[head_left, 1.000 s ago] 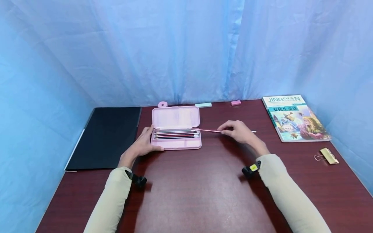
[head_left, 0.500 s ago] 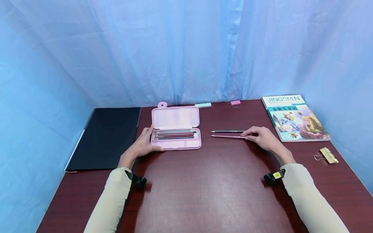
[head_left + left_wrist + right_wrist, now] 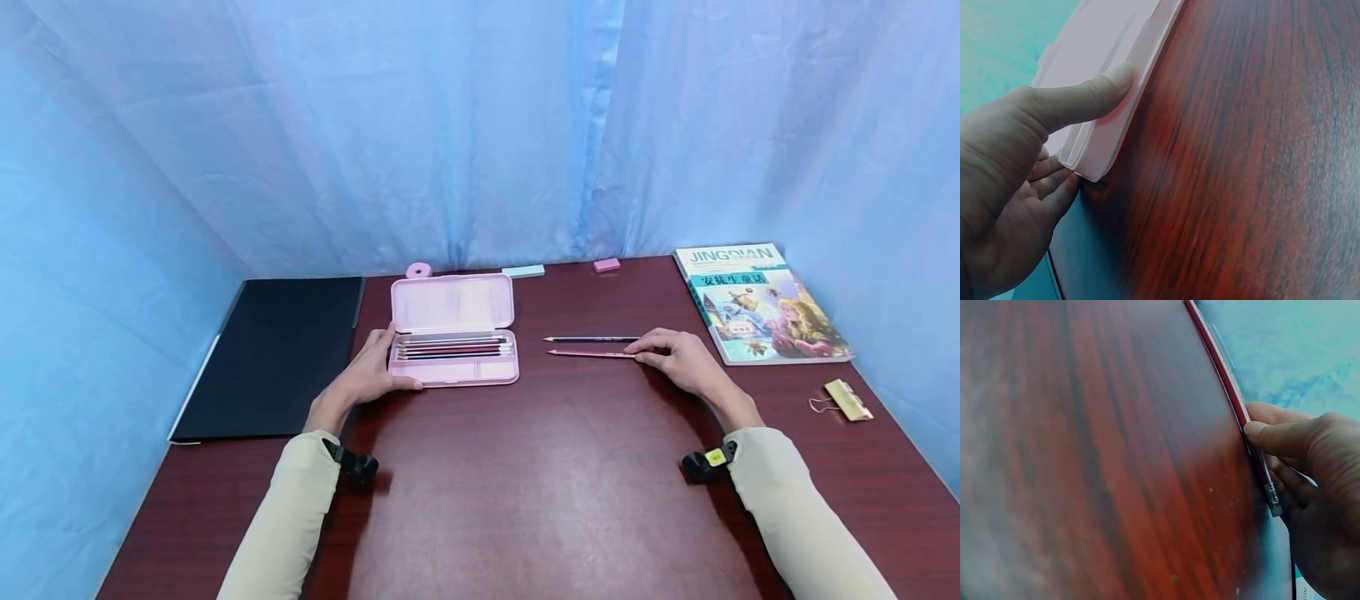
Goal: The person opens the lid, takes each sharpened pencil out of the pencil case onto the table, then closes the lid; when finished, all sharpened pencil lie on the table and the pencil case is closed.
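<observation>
Book (image 3: 765, 308), cover: "JINGDIAN" across the top; "安徒生童话" on the teal band below. Yellow wrist label (image 3: 715, 457): illegible.

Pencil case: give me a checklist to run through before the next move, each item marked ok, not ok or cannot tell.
1. Pink pencil case with its lid open: ok.
2. Case steadied: ok, the left grip holds its end, thumb on the front edge.
3. Held red pencil secure: ok, the right grip pinches it near the eraser end.
4. Its tip facing the case: ok.
5. Nearby dark pencil stowed: not ok, outside the case.
6. Fingers off that dark pencil: cannot tell.
</observation>
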{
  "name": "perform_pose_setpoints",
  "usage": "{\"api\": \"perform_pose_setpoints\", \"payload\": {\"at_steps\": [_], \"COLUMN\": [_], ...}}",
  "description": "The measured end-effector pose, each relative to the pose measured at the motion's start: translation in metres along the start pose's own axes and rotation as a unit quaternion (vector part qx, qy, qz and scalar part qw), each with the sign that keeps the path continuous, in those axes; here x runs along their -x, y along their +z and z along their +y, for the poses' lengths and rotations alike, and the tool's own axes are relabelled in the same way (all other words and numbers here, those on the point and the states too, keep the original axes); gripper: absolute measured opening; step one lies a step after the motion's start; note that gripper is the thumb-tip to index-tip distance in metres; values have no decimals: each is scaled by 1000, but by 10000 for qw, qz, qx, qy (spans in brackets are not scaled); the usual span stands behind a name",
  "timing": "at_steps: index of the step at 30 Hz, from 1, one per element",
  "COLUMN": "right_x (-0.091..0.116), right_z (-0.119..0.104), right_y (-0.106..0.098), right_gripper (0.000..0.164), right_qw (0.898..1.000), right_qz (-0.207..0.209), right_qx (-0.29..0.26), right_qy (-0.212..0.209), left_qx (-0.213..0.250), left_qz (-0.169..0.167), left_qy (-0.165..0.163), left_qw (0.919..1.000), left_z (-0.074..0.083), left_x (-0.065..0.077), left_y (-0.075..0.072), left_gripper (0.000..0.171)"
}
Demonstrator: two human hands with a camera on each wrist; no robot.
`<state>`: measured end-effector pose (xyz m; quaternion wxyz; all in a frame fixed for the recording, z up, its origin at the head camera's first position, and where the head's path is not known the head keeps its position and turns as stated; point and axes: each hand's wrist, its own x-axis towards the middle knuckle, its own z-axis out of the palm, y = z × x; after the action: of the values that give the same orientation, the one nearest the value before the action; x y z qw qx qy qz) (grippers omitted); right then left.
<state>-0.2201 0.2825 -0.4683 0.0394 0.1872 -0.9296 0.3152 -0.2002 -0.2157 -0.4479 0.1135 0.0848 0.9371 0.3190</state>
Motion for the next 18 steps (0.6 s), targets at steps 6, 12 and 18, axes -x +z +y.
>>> {"api": "perform_pose_setpoints", "payload": {"at_steps": [6, 12, 18], "right_x": [2, 0, -24], "right_z": [2, -5, -39], "right_y": [-1, -4, 4], "right_gripper": [14, 14, 13], "right_qw": [9999, 9999, 9977], "right_qz": [65, 130, 187], "right_qx": [50, 34, -302], "right_qy": [-114, -92, -583], "left_qx": [20, -10, -7], "left_qz": [20, -11, -4], "left_qy": [13, -61, -38], "left_qw": [10000, 10000, 10000], "left_z": [-1, -1, -2], "left_x": [0, 0, -1], "left_y": [0, 0, 1], "left_gripper": [118, 118, 117]}}
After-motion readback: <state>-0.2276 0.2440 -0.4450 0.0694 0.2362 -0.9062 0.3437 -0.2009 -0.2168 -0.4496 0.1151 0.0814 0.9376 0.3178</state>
